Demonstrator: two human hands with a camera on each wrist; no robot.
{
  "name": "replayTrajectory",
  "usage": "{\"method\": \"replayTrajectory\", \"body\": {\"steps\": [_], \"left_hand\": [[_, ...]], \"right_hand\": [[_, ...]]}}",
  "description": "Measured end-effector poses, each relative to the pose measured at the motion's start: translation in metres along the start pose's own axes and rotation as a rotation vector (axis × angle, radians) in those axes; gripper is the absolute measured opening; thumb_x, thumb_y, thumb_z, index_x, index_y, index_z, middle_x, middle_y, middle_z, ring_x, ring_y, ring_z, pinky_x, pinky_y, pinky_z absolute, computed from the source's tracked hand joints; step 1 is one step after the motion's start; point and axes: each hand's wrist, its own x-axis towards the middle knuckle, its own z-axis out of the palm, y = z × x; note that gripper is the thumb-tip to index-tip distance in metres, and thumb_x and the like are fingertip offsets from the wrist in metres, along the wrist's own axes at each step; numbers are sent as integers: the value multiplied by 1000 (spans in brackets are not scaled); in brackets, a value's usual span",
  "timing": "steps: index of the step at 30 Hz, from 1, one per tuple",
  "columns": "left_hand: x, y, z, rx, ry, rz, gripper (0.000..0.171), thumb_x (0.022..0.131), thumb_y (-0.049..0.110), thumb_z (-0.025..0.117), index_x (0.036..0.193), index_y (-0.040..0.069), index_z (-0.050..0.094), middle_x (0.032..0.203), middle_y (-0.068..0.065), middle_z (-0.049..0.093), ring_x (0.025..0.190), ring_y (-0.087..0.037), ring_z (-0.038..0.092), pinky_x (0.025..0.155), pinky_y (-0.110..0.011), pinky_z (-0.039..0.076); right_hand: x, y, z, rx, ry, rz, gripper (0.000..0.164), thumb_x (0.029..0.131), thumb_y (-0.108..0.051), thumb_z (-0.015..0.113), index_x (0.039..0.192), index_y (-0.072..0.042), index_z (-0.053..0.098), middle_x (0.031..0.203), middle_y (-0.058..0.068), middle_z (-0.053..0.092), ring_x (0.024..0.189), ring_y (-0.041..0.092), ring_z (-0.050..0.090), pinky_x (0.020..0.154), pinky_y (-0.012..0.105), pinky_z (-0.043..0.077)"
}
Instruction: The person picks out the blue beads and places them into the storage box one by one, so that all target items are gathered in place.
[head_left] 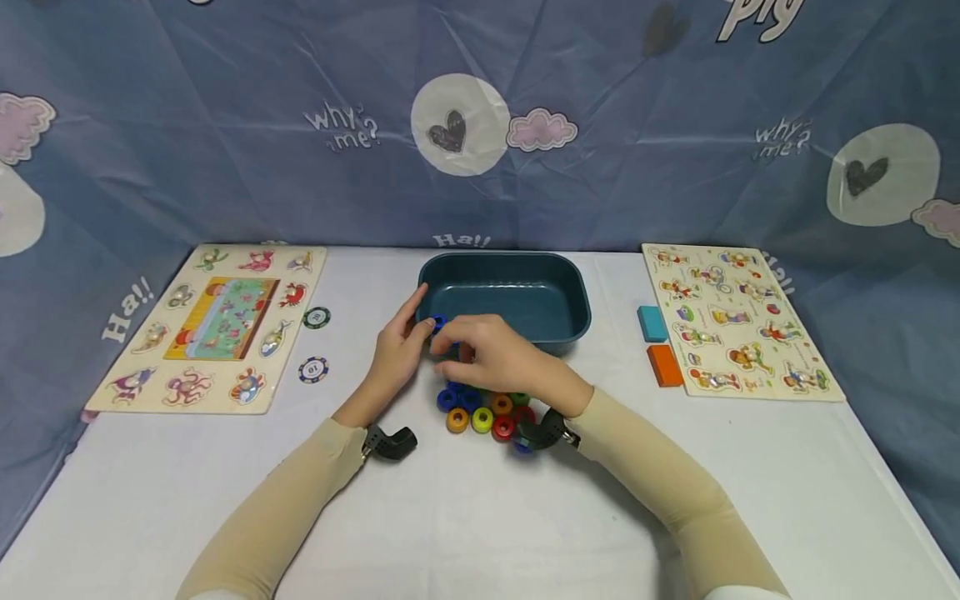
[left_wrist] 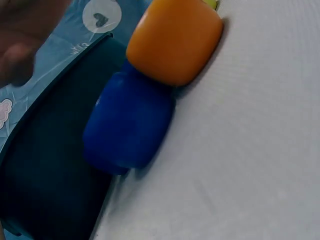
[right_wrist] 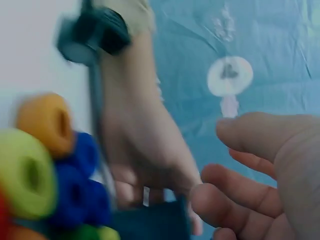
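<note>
My left hand: pinching a blue ring beside the bin
My right hand: fingers curled over the ring pile, grip unclear

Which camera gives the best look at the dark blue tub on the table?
The head view: the whole blue tub shows there, rim and hollow, behind the coloured rings and both hands. The left wrist view catches only a dark stretch of its wall; the right wrist view shows just a blurred corner.

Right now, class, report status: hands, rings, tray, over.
Left hand pinches a blue ring at the tray rim. Right hand hovers over the ring pile, grip unclear. Nothing in the way.
</note>
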Motion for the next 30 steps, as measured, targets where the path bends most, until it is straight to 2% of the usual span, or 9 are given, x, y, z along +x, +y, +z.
{"method": "replayTrajectory", "body": {"steps": [5, 10, 18, 25, 30], "left_hand": [[0, -1, -1, 2, 14, 12, 54, 99, 19, 50, 152, 19, 36, 158, -3, 34, 144, -22, 35, 117, -43, 34], [0, 2, 1, -10, -2, -16, 53, 100, 20, 49, 152, 22, 35, 158, 1, 32, 146, -17, 31, 118, -38, 32], [-10, 35, -5, -6, -27, -13, 55, 99, 10, 47, 152, 5, 32, 159, -12, 30, 146, -29, 29, 118, -44, 31], [0, 2, 1, -12, 2, 5, 54, 100, 18, 49, 152, 22, 35, 158, 1, 32, 146, -17, 30, 118, -39, 31], [1, -3, 2, -16, 7, 15, 54, 100, 19, 49, 151, 23, 36, 158, 3, 33, 146, -15, 30, 118, -39, 32]], "right_hand": [[-12, -6, 13, -17, -158, 15, 15, 86, -15, 72, 99, -7, 71, 92, 5, 70, 62, 3, 51, 61, 12, 47], [-18, 3, 22, -37, -235, 56, 11, 83, -10, 70, 94, -11, 71, 87, 0, 67, 60, 3, 50, 59, 13, 46], [-20, 11, 29, -52, -268, 34, 15, 79, -7, 69, 93, -12, 73, 99, -1, 72, 64, 3, 53, 62, 12, 46], [-20, 11, 33, -89, -272, 36, 14, 80, -10, 72, 93, -13, 73, 99, -3, 73, 71, 7, 58, 67, 14, 46], [-20, 11, 34, -87, -278, 49, 12, 81, -11, 72, 93, -13, 73, 98, -3, 73, 72, 9, 59, 67, 14, 46]]}}
